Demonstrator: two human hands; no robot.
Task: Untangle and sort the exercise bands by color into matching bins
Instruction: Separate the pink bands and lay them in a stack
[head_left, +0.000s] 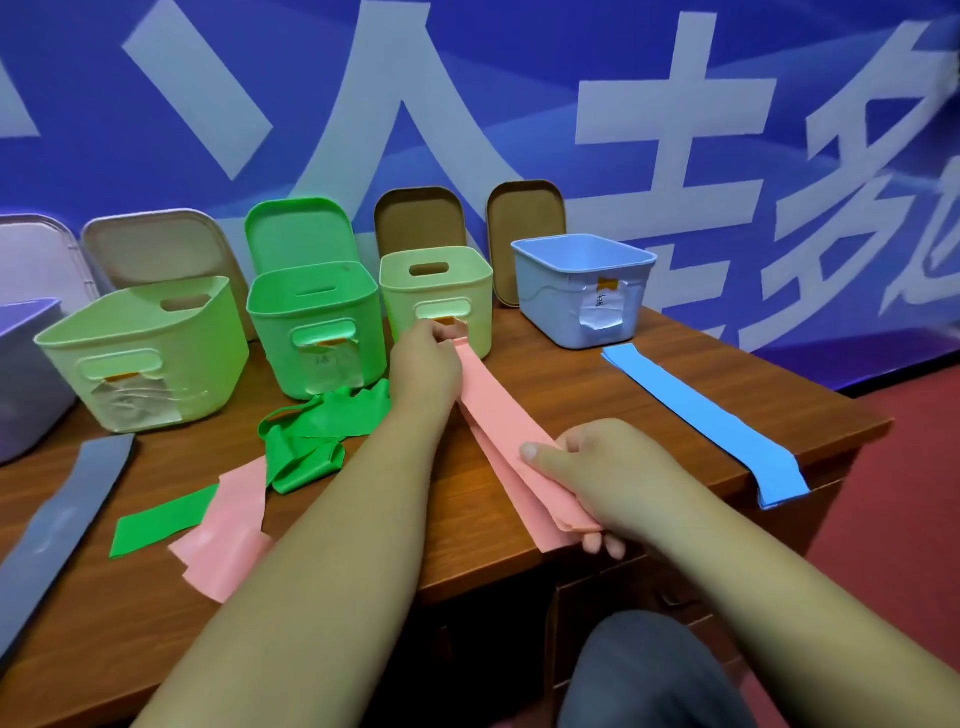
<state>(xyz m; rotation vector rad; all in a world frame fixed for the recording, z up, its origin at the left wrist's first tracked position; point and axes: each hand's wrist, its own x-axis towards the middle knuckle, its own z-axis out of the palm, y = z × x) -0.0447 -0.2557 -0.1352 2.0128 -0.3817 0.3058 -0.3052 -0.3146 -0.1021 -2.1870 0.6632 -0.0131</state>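
A pink band (497, 422) lies folded and stretched flat between my hands on the wooden table (597, 384). My left hand (427, 358) pinches its far end just in front of the pale yellow-green bin (483, 291). My right hand (605, 475) grips its near end at the table's front edge. More pink band (228, 535) trails loose to the left, under my left forearm. A crumpled green band (311, 441) lies in front of the green bin (311, 322). A blue band (701, 415) lies flat by the light blue bin (584, 296).
A large light green bin (140, 353) and a lilac bin (21, 374) stand at the left. A grey band (62, 519) lies at the near left. Lids lean against the blue wall behind the bins. The blue band overhangs the table's right edge.
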